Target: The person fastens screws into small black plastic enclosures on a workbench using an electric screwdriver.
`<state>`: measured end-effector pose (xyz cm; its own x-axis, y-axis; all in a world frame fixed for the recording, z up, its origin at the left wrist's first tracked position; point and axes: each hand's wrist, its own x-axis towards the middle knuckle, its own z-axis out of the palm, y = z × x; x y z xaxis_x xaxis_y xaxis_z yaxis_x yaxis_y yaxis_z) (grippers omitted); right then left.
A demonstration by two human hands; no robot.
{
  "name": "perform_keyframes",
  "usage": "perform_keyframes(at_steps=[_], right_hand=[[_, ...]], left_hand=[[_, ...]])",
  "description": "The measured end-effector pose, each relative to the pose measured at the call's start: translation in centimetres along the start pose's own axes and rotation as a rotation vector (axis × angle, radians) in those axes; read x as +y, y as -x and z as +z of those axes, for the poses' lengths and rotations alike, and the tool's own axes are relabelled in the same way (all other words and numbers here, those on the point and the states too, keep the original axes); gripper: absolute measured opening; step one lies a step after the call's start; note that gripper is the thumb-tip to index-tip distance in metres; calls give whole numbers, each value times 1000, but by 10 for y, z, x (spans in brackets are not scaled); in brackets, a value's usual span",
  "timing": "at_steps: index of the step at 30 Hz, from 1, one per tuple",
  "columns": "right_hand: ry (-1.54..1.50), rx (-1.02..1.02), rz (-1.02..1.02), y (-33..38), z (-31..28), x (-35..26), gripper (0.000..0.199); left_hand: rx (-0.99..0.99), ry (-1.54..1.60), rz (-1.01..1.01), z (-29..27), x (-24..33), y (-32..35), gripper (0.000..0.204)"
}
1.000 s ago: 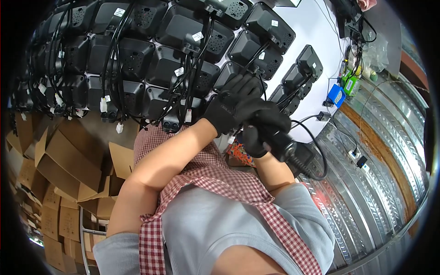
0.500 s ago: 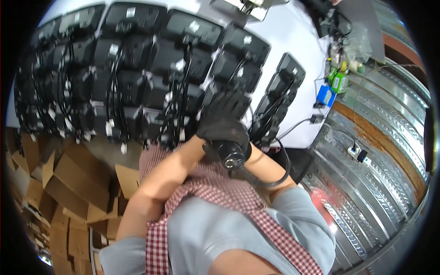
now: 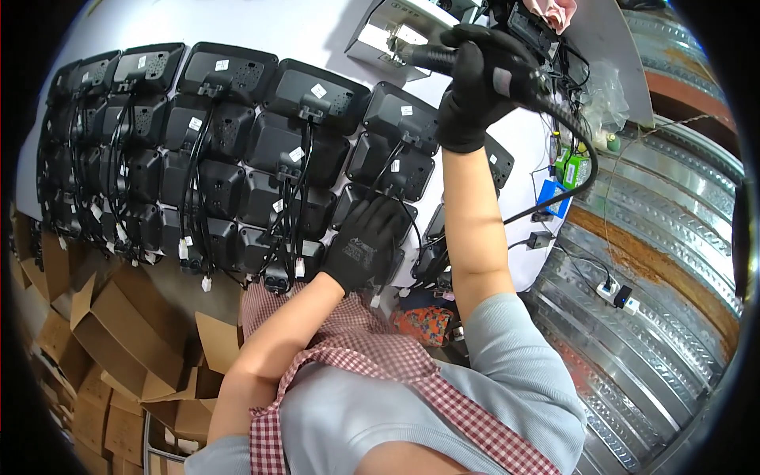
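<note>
My right hand [image 3: 487, 79], black-gloved, is raised at the far right of the table. Its fingers wrap round a black corded electric screwdriver [image 3: 430, 58], whose front end reaches the opening of a pale metal box [image 3: 372, 49] that looks like a screw feeder. A black cable curves down from the tool's back end. My left hand [image 3: 366, 247], also gloved, rests with its fingers stretched over a black plastic display-like unit [image 3: 396, 170] in the nearest part of its column, partly hiding the housing there.
Rows of similar black units [image 3: 229, 71] with cables and white connectors cover the white table [image 3: 127, 24]. Cardboard boxes [image 3: 134, 317] stand at lower left. Green and blue packs [image 3: 552, 198] and a plug adapter [image 3: 540, 240] lie at the right edge, beside a ridged metal surface [image 3: 633, 222].
My right hand has moved up and away from beside my left hand, carrying the screwdriver to the metal box. My left hand stays over the near unit. The view has shifted slightly.
</note>
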<state>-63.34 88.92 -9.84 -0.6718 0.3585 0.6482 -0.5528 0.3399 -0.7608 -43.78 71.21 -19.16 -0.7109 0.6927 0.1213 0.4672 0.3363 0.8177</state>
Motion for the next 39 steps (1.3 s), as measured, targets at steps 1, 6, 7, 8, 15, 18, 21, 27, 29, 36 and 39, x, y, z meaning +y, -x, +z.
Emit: perform_keyframes(at_steps=[1,6,7,8,15,18,21,27,29,36,39], right_hand=[[-139,-68,39,-2,1,2,22],[-44,-108,31,13,-9,-24,22],[-3,-125,93,29,-17,-40,22],[39,-144,154,44,-26,-57,22],[-169,-154,396,182,-40,-160,34],[-129,-287,355,202,-35,-176,38],[-129,-279,396,212,-31,-179,39],[-242,-220,354,221,-32,-172,35],[-219,-178,389,222,-30,-174,34],[-157,93,522,197,-16,-186,34],[-274,133,278,141,-12,-156,30]], left_hand=[[-8,8,-3,-3,1,-2,51],[91,17,72,-2,9,23,48],[61,28,94,1,12,36,48],[29,29,113,3,13,47,48],[-24,-56,132,18,15,97,55],[-49,-34,156,19,10,98,54],[24,-20,121,20,10,96,51],[66,24,129,20,10,91,46],[58,9,144,21,8,94,44],[167,9,228,25,8,102,54],[66,37,183,19,10,92,52]])
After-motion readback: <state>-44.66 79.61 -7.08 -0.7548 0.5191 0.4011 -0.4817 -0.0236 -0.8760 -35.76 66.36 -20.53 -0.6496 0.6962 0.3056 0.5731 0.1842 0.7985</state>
